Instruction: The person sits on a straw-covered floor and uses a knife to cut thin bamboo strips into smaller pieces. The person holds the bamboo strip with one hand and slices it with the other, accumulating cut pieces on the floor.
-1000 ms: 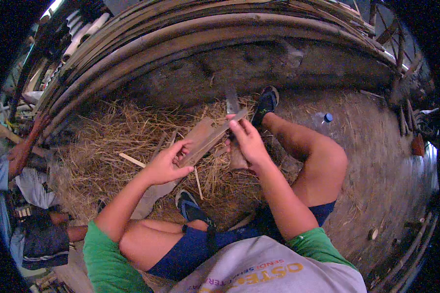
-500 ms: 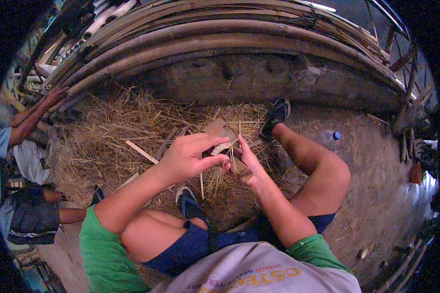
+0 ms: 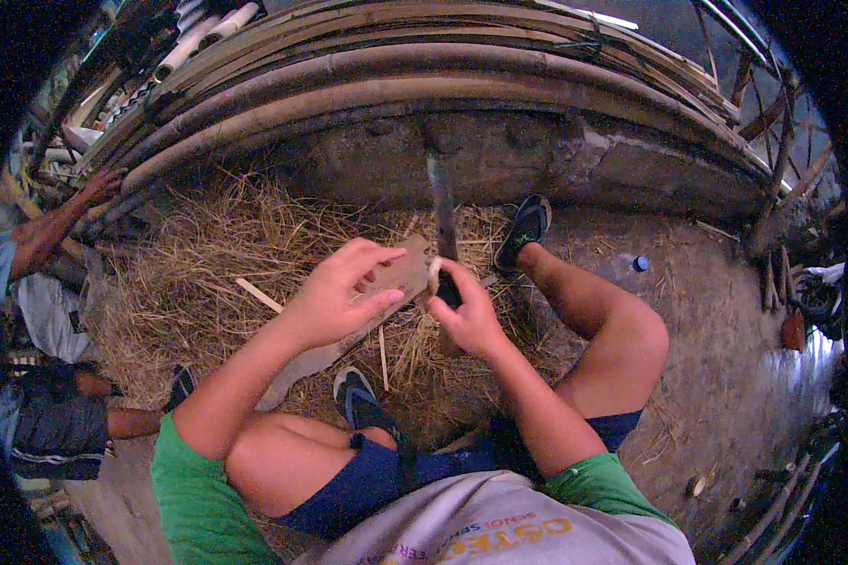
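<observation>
My left hand (image 3: 341,294) is open, its thumb and fingers apart, with nothing seen between them. It hovers over a flat wooden board (image 3: 398,273) that slants across from near my left thigh. Beside it, my right hand (image 3: 464,309) is closed around the lower end of a long, dark-grey machete-like blade (image 3: 442,193). The blade points away from me, toward the low wall. Most of its handle is hidden in my fingers. A small pale edge shows at my right fingertips, too blurred to name.
Dry straw (image 3: 226,254) and thin strips cover the ground ahead and left. Long bamboo poles (image 3: 415,61) lie along the low concrete wall (image 3: 528,155). At the left, another person's hand (image 3: 102,185) touches the poles. A blue-capped bottle (image 3: 639,265) lies right of my leg.
The small pale piece held between both hands is no longer seen there. My left hand has opened and moved slightly left, uncovering more board. The long blade now extends from my right hand.
</observation>
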Available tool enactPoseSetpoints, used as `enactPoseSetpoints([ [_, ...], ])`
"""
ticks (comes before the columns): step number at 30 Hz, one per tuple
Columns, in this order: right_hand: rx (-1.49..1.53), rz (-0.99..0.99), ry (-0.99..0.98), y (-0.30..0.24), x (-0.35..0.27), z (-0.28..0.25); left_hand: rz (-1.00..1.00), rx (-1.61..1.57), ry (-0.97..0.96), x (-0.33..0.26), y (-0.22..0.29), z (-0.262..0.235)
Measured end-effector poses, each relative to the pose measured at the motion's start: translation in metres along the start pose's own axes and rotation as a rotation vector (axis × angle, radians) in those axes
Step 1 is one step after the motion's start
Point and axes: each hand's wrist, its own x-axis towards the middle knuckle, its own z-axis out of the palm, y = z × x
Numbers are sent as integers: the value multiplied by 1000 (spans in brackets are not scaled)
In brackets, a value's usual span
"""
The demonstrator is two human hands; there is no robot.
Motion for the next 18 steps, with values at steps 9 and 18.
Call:
enactPoseSetpoints([
  [9,82,-56,-219,-17,-2,-1,141,-80,-59,5,-31,22],
  [18,0,79,-210,-4,3,7,-340,-471,-45,1,-46,28],
])
